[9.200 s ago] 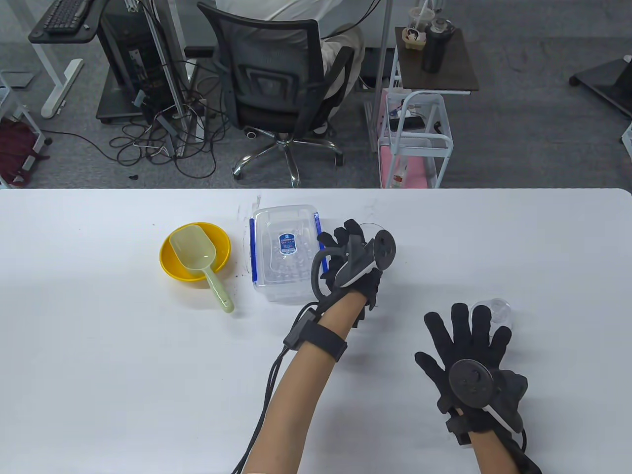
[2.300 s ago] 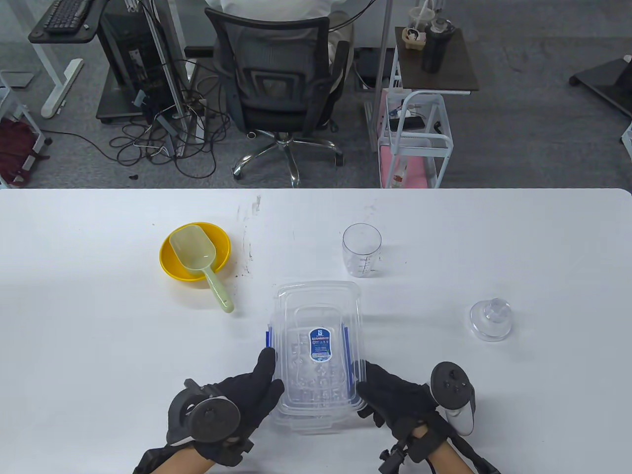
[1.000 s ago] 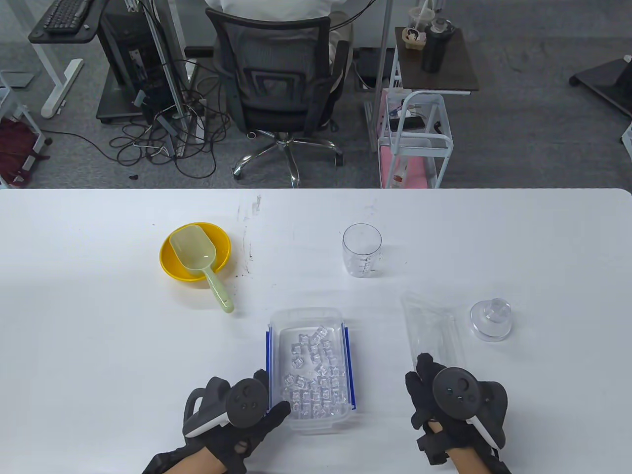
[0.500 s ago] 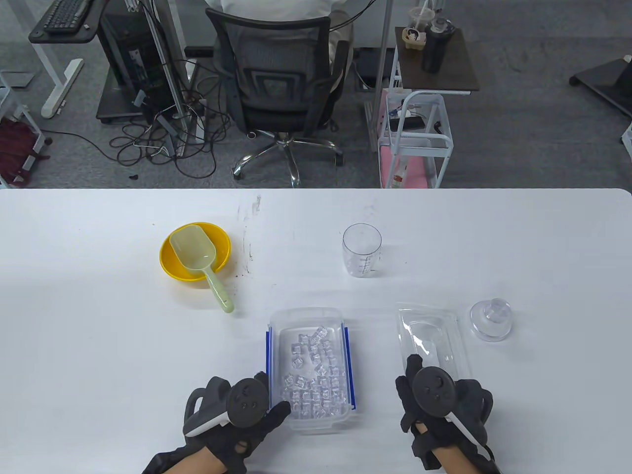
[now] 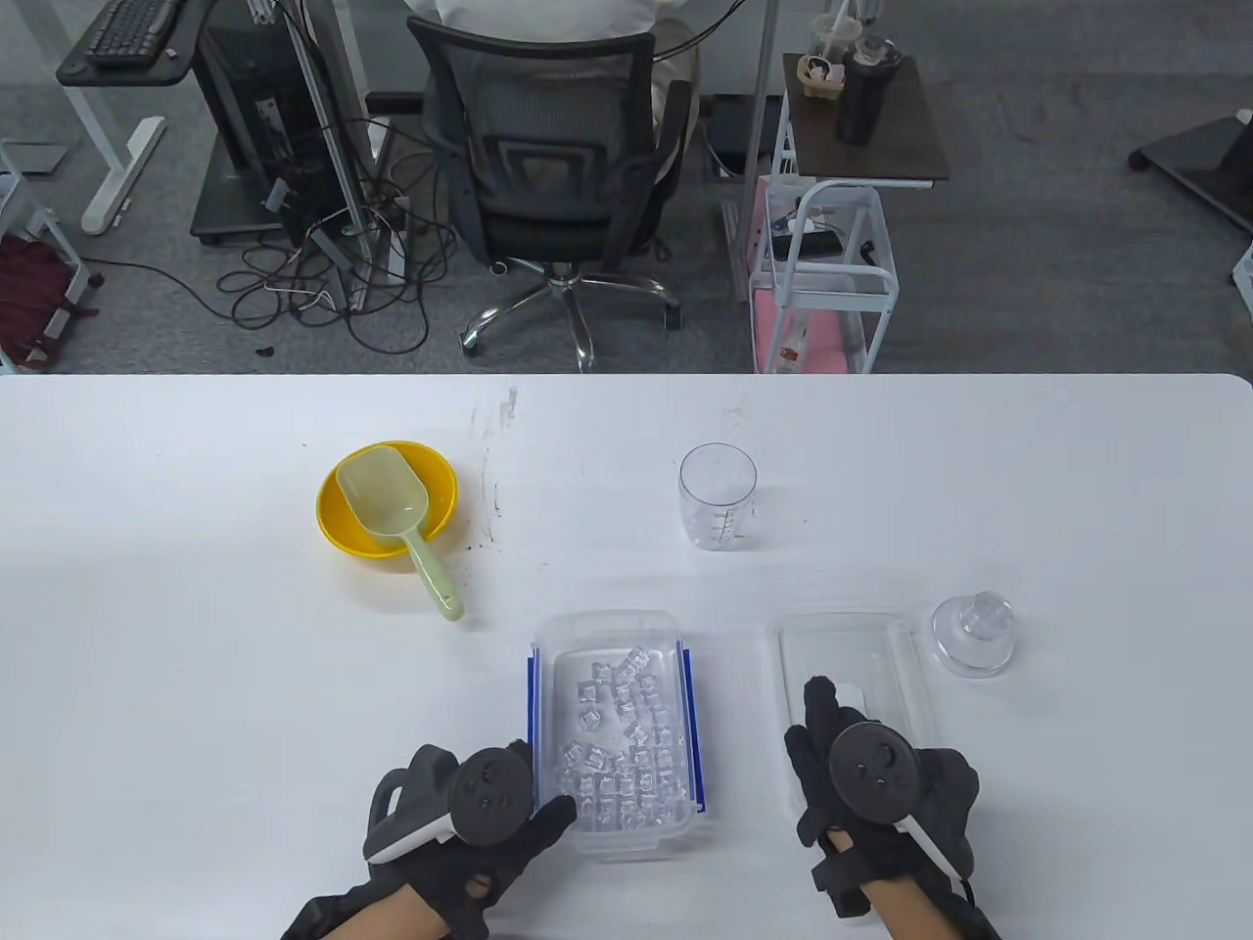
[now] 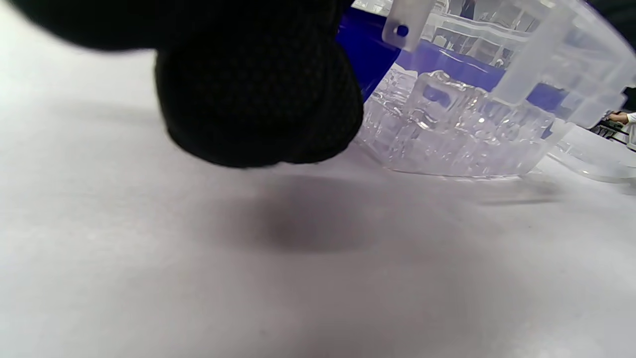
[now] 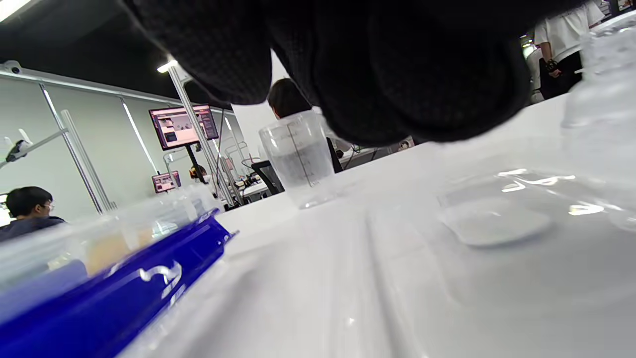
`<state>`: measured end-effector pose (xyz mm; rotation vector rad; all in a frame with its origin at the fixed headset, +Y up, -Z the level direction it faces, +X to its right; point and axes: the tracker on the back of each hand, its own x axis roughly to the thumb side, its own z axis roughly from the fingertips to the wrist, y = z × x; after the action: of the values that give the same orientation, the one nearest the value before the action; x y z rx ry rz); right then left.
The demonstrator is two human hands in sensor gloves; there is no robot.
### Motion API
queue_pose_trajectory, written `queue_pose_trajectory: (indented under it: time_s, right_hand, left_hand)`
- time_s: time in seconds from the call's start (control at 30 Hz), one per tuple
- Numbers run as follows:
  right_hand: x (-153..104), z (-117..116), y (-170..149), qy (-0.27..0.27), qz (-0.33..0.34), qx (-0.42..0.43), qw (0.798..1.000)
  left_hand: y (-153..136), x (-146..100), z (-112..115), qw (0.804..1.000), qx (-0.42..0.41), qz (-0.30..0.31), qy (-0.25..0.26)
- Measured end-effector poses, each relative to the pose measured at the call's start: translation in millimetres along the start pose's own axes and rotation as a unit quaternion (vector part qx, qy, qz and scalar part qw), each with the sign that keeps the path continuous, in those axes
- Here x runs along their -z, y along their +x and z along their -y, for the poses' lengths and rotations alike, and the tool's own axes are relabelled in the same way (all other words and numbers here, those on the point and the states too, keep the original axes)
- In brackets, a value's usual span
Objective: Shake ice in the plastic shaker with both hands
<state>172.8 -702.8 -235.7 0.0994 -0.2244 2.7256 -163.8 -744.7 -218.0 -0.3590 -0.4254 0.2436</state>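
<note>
The clear plastic shaker cup (image 5: pixel 718 494) stands upright and uncovered at mid-table, also in the right wrist view (image 7: pixel 300 159). Its clear domed cap (image 5: pixel 971 634) sits apart at the right. The open ice box (image 5: pixel 612 627) with blue latches holds several ice cubes (image 5: pixel 626 744). My left hand (image 5: pixel 543 783) grips the box's near left corner, with fingers (image 6: pixel 258 94) beside its wall (image 6: pixel 462 124). The box lid (image 5: pixel 850 651) lies flat on the table right of the box. My right hand (image 5: pixel 832 744) holds its near end.
A yellow bowl (image 5: pixel 338 519) with a pale green scoop (image 5: pixel 406 529) in it sits at the left, the handle pointing toward me. An office chair, carts and cables stand beyond the table's far edge.
The lid was lifted off the ice box and carried right. Over the last second my right hand lowered it from tilted to flat on the table. My left hand stayed on the box.
</note>
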Motion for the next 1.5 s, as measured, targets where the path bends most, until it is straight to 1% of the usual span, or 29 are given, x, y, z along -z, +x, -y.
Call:
queue_pose_trajectory:
  time_s: [0.1, 0.2, 0.33, 0.43, 0.5, 0.6, 0.67, 0.83, 0.9, 0.93, 1.0, 1.23, 1.3, 1.4, 1.5]
  right_hand:
    - [17.6, 10.1, 25.8, -0.005, 0.029, -0.003, 1.000]
    - [35.4, 8.9, 46.1, 0.011, 0.041, -0.001, 0.999]
    - [61.8, -10.8, 71.4, 0.071, 0.046, -0.012, 0.996]
    - [73.6, -30.4, 83.4, 0.104, 0.050, -0.024, 0.993]
    - [79.1, -40.5, 88.3, 0.131, 0.054, -0.038, 0.989]
    - [85.6, -52.6, 92.2, 0.161, 0.050, -0.038, 0.985]
    - [88.5, -58.3, 92.8, 0.170, 0.048, -0.035, 0.984]
    - [89.4, -66.5, 90.7, 0.171, 0.044, -0.057, 0.983]
    - [89.8, -67.3, 89.2, 0.175, 0.044, -0.044, 0.982]
    - [90.2, -67.7, 88.2, 0.184, 0.040, -0.047, 0.981]
    - [91.6, -69.4, 86.0, 0.220, 0.034, -0.031, 0.974]
    - [88.5, -72.6, 79.8, 0.240, 0.053, -0.014, 0.969]
    - [87.1, -74.0, 75.3, 0.249, 0.057, -0.005, 0.967]
    - [85.5, -71.8, 72.5, 0.241, 0.059, -0.002, 0.969]
    - [81.7, -66.8, 71.0, 0.232, 0.057, -0.021, 0.971]
  left_hand:
    - [-0.6, 0.3, 0.2, 1.000, -0.003, 0.002, 0.001]
    - [-0.2, 0.3, 0.4, 1.000, -0.003, 0.002, 0.002]
    - [0.8, -0.1, -0.1, 1.000, -0.006, 0.004, 0.004]
    - [1.9, -0.5, 0.1, 1.000, 0.001, 0.004, 0.007]
    - [1.3, -0.5, 0.4, 1.000, 0.000, 0.005, 0.007]
    - [1.3, -0.6, 0.4, 1.000, -0.001, 0.009, 0.007]
    - [1.2, -0.6, 0.5, 1.000, 0.000, 0.010, 0.008]
    - [1.0, -0.5, 0.7, 1.000, -0.002, 0.011, 0.007]
    - [1.0, -0.5, 0.8, 1.000, -0.003, 0.011, 0.006]
    - [0.9, -0.4, 0.8, 1.000, -0.003, 0.011, 0.006]
    - [0.7, -0.1, 0.7, 1.000, -0.004, 0.011, 0.005]
    - [-0.6, 1.0, -2.5, 1.000, -0.004, 0.004, 0.004]
    - [1.4, 0.1, -5.4, 0.999, 0.025, -0.003, 0.026]
    - [2.3, 0.9, -8.0, 0.998, 0.048, -0.014, 0.038]
    - [-3.0, 3.7, -11.3, 0.998, 0.045, -0.028, 0.046]
